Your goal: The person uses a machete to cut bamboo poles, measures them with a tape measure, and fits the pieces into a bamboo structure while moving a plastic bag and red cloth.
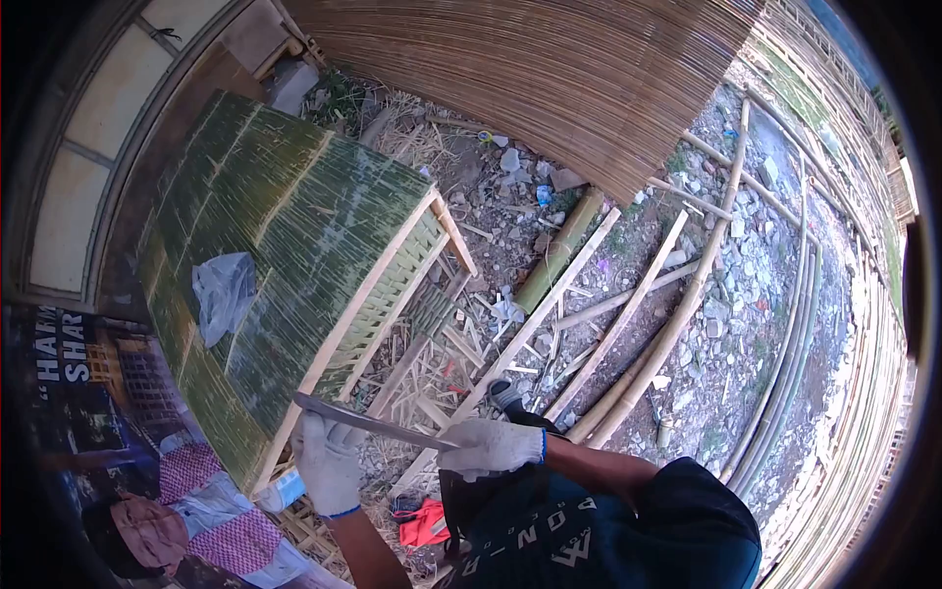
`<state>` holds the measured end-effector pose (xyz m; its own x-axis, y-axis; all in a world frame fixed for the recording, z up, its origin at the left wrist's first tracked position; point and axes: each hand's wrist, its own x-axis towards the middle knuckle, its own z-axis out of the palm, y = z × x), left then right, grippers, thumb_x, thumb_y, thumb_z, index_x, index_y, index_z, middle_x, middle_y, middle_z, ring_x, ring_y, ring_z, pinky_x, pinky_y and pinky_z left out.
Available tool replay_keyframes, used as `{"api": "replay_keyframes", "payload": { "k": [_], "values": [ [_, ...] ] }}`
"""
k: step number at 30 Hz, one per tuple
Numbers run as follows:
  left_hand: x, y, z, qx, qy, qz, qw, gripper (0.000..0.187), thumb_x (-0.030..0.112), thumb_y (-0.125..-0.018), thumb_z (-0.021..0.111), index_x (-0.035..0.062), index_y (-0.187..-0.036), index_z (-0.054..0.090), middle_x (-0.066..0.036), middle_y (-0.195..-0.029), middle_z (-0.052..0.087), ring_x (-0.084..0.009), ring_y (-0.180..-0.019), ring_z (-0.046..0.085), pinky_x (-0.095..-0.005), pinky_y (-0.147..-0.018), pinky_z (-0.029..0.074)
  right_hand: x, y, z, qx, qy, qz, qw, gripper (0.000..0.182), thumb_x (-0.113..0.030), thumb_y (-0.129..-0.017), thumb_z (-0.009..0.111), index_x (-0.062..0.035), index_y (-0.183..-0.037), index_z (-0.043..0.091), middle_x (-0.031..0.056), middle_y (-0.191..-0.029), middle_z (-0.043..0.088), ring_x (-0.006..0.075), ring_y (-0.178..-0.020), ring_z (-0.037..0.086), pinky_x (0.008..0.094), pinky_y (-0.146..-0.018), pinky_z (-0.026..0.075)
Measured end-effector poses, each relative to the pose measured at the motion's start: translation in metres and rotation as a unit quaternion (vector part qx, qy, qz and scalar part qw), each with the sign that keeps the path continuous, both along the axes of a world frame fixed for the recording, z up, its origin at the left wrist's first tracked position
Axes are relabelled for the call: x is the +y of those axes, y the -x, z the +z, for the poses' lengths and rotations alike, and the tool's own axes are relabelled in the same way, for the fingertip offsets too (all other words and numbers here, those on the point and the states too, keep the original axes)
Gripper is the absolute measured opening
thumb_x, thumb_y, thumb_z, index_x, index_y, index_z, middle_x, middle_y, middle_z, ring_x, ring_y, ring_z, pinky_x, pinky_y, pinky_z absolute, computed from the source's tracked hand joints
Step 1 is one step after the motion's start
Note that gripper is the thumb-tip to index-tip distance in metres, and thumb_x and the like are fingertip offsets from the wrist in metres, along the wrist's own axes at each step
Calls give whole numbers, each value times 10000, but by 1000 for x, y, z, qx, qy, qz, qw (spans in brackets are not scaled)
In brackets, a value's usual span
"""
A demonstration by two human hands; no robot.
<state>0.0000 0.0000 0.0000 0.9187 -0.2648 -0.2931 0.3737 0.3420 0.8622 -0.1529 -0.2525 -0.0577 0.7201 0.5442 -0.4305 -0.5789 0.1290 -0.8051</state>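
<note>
My right hand [491, 448], in a white knit glove, is closed around the handle end of a long machete [378, 422]. The metal blade points left, its far end lying against the pale front edge of a green split-bamboo bench [294, 216]. My left hand [329, 463], gloved the same way, is right below that blade end, beside the bench edge. Its fingers look curled, but the blade partly covers them, so I cannot make out what they grip. A crumpled clear plastic bag [224, 294] lies on the bench top.
Bamboo shavings and strips litter the ground under the bench. Long bamboo poles [677, 319] and a thick green bamboo piece [559, 250] lie to the right. A slatted bamboo screen [549, 79] hangs ahead. A red cloth [424, 523] is near my body; a printed banner [128, 393] is left.
</note>
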Motion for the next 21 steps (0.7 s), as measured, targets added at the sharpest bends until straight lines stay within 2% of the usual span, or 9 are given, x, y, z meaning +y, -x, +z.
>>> {"api": "replay_keyframes", "payload": {
  "k": [2, 3, 8, 10, 13, 15, 17, 19, 21],
  "values": [
    [1, -42, 38, -35, 47, -15, 998, 340, 292, -1057, 635, 27, -1270, 613, -181, -1329, 663, -268, -1159, 690, -421, -1068, 529, 21, -16, -1, -64, 7, -50, 997, 472, -511, -1032, 608, -66, -1154, 708, 23, -765, 688, 154, -689, 642, 341, -686, 531],
    [-82, -33, 30, -56, 54, 4, 997, 337, 286, -1064, 624, 21, -1271, 616, -179, -1324, 665, -261, -1165, 684, -423, -1065, 527, -65, 10, 2, -84, 62, -85, 991, 471, -503, -1035, 607, -55, -1139, 706, 31, -767, 690, 162, -689, 645, 347, -687, 530],
    [-178, -87, 54, -248, -215, 40, 944, 362, 247, -1090, 563, -32, -1316, 613, -161, -1337, 662, -240, -1219, 639, -406, -1085, 484, -114, -12, 34, -185, 144, -270, 934, 434, -441, -1016, 654, -14, -1078, 701, 141, -775, 692, 245, -688, 676, 389, -674, 529],
    [-227, -105, 39, -336, -313, 15, 888, 378, 223, -1088, 546, -46, -1348, 601, -160, -1353, 655, -243, -1257, 616, -389, -1105, 454, -139, -27, 34, -216, 225, -313, 897, 396, -401, -1001, 678, -6, -1012, 683, 176, -719, 635, 271, -609, 631, 407, -627, 517],
    [-299, -114, 28, -416, -424, -15, 804, 382, 181, -1071, 525, -53, -1363, 602, -183, -1391, 636, -282, -1304, 593, -370, -1130, 411, -190, -50, 54, -157, 237, -322, 903, 396, -394, -1004, 668, 1, -971, 667, 185, -691, 614, 297, -588, 632, 423, -608, 510],
    [-332, -140, -9, -434, -450, -15, 780, 427, 210, -1041, 569, -46, -1382, 585, -234, -1422, 600, -381, -1339, 556, -432, -1146, 393, -218, -67, 42, -183, 279, -367, 868, 461, -447, -983, 663, 14, -997, 667, 225, -728, 638, 413, -689, 680, 478, -651, 518],
    [-359, -152, -29, -417, -509, 11, 753, 478, 271, -1032, 590, -16, -1413, 565, -242, -1453, 569, -415, -1361, 526, -486, -1175, 365, -259, -81, 34, -124, 310, -317, 888, 477, -463, -982, 651, 12, -1021, 661, 250, -777, 654, 435, -753, 686, 504, -702, 523],
    [-367, -149, -53, -375, -595, 26, 710, 506, 315, -1024, 595, 15, -1430, 555, -235, -1473, 551, -422, -1381, 504, -530, -1189, 340, -294, -92, 20, -105, 324, -345, 874, 334, -326, -961, 720, 3, -998, 683, 138, -688, 611, 203, -616, 611, 381, -628, 508],
    [-384, -156, -58, -363, -649, 36, 667, 531, 356, -1015, 599, 43, -1441, 546, -227, -1485, 542, -425, -1397, 487, -570, -1199, 319, -339, -106, 33, -96, 370, -330, 863, 332, -321, -959, 720, 7, -924, 679, 147, -667, 602, 194, -605, 602, 390, -613, 505]
  ]
}}
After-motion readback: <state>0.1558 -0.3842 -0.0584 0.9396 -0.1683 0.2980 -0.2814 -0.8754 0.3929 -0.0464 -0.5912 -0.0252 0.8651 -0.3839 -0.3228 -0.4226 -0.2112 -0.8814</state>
